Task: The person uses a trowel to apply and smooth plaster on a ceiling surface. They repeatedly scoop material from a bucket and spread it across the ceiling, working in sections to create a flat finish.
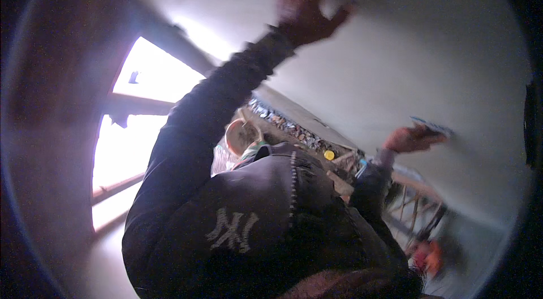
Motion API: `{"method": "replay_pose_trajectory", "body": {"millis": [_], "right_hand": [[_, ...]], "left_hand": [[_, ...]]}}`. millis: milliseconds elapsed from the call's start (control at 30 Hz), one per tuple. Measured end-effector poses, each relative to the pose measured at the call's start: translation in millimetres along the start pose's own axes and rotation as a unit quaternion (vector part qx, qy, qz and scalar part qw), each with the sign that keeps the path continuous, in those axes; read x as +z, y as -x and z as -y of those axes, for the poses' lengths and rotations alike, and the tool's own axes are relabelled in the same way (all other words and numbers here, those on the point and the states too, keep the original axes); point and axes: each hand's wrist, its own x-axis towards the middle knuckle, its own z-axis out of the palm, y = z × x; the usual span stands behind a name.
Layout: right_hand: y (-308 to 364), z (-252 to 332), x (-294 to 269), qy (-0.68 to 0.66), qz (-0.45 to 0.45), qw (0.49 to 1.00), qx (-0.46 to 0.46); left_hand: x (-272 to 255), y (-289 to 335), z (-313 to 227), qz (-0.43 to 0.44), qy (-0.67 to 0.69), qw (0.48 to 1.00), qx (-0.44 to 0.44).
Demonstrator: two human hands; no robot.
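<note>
My left hand (305,7) is raised high at the top of the head view, against or just in front of the pale wall (373,67). Its thumb stands apart from the fingers, which are blurred and partly cut off by the edge; nothing shows in it. Lower and to the right, my right hand (412,139) grips a thin, flat piece with a blue-and-white edge (431,127), held at the wall. What kind of piece it is I cannot make out. Dark sleeves cover both my arms.
A bright window (133,135) with crossbars is at the left. Below lie a round tub (242,136), a strip of rubble (294,129) along the wall's foot and a yellow round thing (329,155). A ladder-like frame (410,205) and a blurred orange-red object (430,258) are at lower right.
</note>
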Motion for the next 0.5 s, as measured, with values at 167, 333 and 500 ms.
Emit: {"method": "replay_pose_trajectory", "body": {"millis": [167, 333, 500], "right_hand": [[58.6, 74.2, 2.3, -0.058, 0.131, 0.987, -0.065], [121.7, 67.3, -23.1, -0.234, 0.359, 0.897, -0.109], [156.8, 58.9, -22.5, -0.225, 0.597, 0.770, -0.013]], "left_hand": [[-72.2, 58.8, -71.3, 0.103, 0.140, 0.965, -0.196], [-176.1, 82.6, -138.3, 0.061, 0.604, 0.657, -0.447], [-268.3, 40.8, -163.2, 0.012, 0.698, 0.687, -0.204]]}}
